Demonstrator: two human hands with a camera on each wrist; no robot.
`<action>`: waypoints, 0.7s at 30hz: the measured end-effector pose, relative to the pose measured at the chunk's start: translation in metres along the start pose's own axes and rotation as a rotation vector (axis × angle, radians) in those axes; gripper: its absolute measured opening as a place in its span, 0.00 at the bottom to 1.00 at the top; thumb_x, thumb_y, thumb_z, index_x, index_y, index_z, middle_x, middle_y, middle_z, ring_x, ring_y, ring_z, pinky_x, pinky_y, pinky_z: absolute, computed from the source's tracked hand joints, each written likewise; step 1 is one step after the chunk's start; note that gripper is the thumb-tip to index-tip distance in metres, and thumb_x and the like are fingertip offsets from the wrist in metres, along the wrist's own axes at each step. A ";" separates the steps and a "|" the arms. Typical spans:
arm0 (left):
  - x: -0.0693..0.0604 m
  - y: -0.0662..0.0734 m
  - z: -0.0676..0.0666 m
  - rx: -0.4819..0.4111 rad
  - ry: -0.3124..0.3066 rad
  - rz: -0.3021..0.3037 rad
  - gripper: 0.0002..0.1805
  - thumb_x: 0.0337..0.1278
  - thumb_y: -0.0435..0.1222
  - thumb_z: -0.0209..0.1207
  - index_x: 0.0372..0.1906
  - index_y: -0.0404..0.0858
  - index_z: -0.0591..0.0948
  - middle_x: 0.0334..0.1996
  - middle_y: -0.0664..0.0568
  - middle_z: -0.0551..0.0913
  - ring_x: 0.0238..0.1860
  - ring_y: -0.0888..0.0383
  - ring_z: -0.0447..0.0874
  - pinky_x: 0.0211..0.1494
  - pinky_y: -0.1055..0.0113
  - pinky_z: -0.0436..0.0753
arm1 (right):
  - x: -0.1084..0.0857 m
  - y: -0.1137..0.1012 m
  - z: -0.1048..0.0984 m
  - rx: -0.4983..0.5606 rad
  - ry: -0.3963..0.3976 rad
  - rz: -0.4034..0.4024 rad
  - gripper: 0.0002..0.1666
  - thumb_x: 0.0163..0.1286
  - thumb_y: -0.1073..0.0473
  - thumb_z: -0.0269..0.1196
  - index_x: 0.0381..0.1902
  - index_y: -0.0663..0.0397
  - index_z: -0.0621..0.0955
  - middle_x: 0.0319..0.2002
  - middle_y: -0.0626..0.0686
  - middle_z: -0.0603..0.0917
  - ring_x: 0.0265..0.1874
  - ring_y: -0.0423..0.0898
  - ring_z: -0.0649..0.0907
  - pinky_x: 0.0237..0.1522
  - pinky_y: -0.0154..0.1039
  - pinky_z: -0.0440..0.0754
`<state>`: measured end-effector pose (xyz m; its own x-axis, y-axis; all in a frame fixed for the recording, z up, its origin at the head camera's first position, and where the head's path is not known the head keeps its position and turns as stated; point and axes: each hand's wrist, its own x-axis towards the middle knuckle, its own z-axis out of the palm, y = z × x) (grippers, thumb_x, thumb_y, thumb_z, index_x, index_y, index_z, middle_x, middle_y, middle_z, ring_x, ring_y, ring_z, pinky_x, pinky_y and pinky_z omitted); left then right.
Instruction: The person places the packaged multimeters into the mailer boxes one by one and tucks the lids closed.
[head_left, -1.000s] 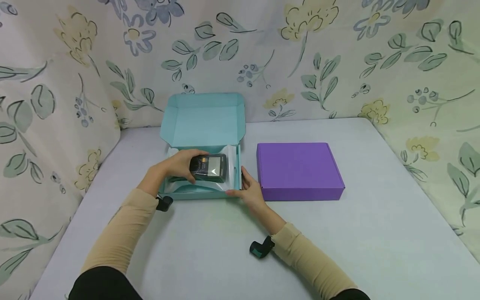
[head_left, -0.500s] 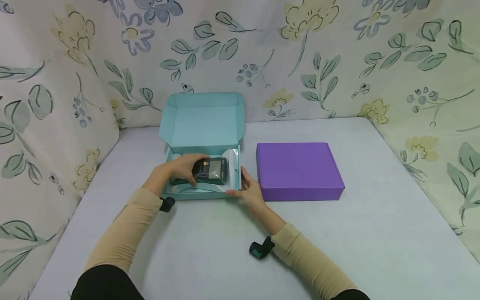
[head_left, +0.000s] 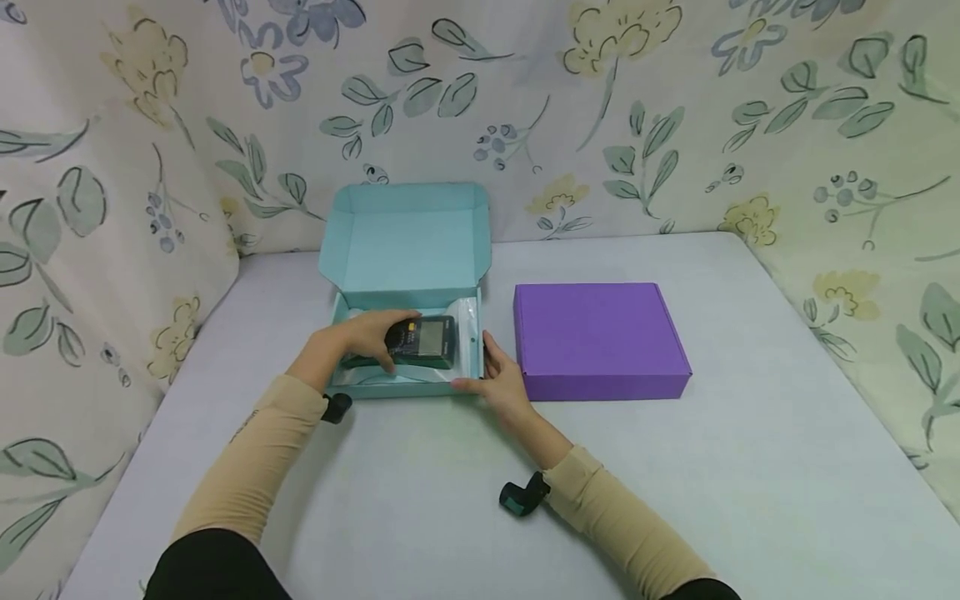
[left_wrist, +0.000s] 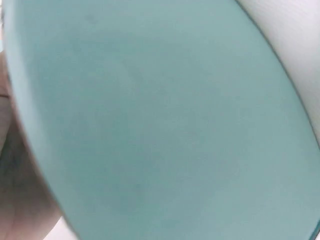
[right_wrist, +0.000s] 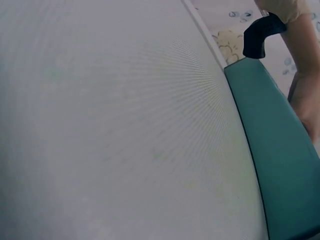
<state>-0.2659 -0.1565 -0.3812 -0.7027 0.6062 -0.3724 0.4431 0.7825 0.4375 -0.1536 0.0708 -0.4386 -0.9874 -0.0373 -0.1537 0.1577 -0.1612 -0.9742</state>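
Currently listed from my remote station, by way of the head camera and both wrist cameras:

Item: one dark handheld device [head_left: 431,338] with a grey screen, lying lengthwise inside the open teal box [head_left: 408,390], its screen end toward the box's right wall.

Item: left hand [head_left: 364,335], reaching over the box's left side. I see it gripping the device, thumb on the near edge, fingers across the far edge and covering part of the face.

Item: right hand [head_left: 501,383], holding the teal box at its near right corner, thumb on the front wall, fingers along the right side.

Item: pale, glossy lining [head_left: 467,329], inside the box, around and beneath the device.

Item: teal lid [head_left: 407,242], hinged at the back, raised, interior facing me.

Item: one purple box [head_left: 600,332], closed, just right of the right hand.

Item: white bench [head_left: 420,492], carrying both boxes; patterned floral cloth [head_left: 540,108] behind it.

Item: two tan sleeves [head_left: 258,454], each with a black wrist unit near the cuff.

My left wrist view is mostly filled by a blurred teal panel.
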 end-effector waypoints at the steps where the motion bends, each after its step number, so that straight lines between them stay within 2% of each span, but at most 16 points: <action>1: -0.001 -0.001 0.000 -0.007 0.004 0.003 0.59 0.40 0.34 0.77 0.76 0.35 0.52 0.74 0.34 0.54 0.72 0.34 0.52 0.68 0.38 0.61 | 0.000 0.000 0.000 0.002 0.000 0.001 0.58 0.53 0.79 0.69 0.77 0.59 0.52 0.76 0.59 0.52 0.74 0.53 0.54 0.71 0.42 0.57; 4: -0.007 -0.006 -0.003 -0.060 0.027 0.015 0.61 0.41 0.37 0.77 0.77 0.35 0.49 0.75 0.34 0.49 0.73 0.34 0.48 0.69 0.38 0.59 | 0.000 -0.002 0.001 -0.007 0.003 0.003 0.59 0.53 0.79 0.69 0.76 0.59 0.52 0.76 0.59 0.52 0.74 0.53 0.54 0.71 0.41 0.57; 7: -0.017 -0.012 -0.008 -0.172 0.093 0.033 0.58 0.47 0.40 0.74 0.78 0.37 0.49 0.75 0.35 0.48 0.73 0.34 0.46 0.69 0.36 0.57 | -0.001 -0.006 0.002 -0.049 0.002 0.005 0.59 0.53 0.78 0.70 0.76 0.61 0.51 0.76 0.60 0.51 0.74 0.53 0.54 0.71 0.41 0.56; 10: -0.030 -0.019 -0.016 -0.368 0.206 0.082 0.47 0.59 0.41 0.66 0.77 0.37 0.52 0.75 0.37 0.52 0.74 0.37 0.48 0.70 0.37 0.56 | -0.001 -0.010 0.000 -0.158 -0.042 0.012 0.61 0.53 0.75 0.71 0.76 0.62 0.47 0.76 0.60 0.49 0.74 0.54 0.52 0.71 0.43 0.56; 13: -0.041 -0.027 -0.024 -0.562 0.333 0.146 0.36 0.70 0.41 0.55 0.76 0.35 0.56 0.73 0.40 0.58 0.73 0.43 0.53 0.72 0.43 0.55 | -0.001 -0.020 -0.007 -0.267 -0.143 0.040 0.64 0.54 0.72 0.72 0.77 0.63 0.42 0.76 0.60 0.46 0.74 0.55 0.51 0.71 0.46 0.56; 15: -0.048 -0.032 -0.028 -0.677 0.401 0.170 0.32 0.74 0.43 0.49 0.75 0.33 0.58 0.72 0.40 0.62 0.72 0.47 0.58 0.73 0.48 0.57 | -0.001 -0.028 -0.013 -0.333 -0.207 0.070 0.64 0.56 0.70 0.72 0.77 0.62 0.41 0.77 0.59 0.46 0.74 0.55 0.53 0.71 0.48 0.56; 18: -0.055 -0.043 -0.031 -0.869 0.464 0.204 0.33 0.76 0.46 0.44 0.74 0.29 0.56 0.71 0.37 0.60 0.71 0.53 0.62 0.74 0.58 0.58 | 0.000 -0.040 -0.023 -0.406 -0.269 0.106 0.57 0.62 0.64 0.69 0.77 0.61 0.46 0.76 0.58 0.50 0.73 0.54 0.55 0.72 0.50 0.55; 21: -0.062 -0.052 -0.031 -1.109 0.475 0.238 0.37 0.77 0.48 0.40 0.74 0.24 0.49 0.73 0.32 0.52 0.73 0.53 0.57 0.73 0.65 0.57 | 0.000 -0.050 -0.031 -0.504 -0.318 0.113 0.48 0.67 0.58 0.65 0.76 0.60 0.53 0.74 0.58 0.56 0.73 0.54 0.58 0.72 0.52 0.56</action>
<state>-0.2634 -0.2394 -0.3554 -0.9046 0.4238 0.0455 0.0383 -0.0255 0.9989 -0.1622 0.1098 -0.3951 -0.9010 -0.3321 -0.2792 0.1597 0.3445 -0.9251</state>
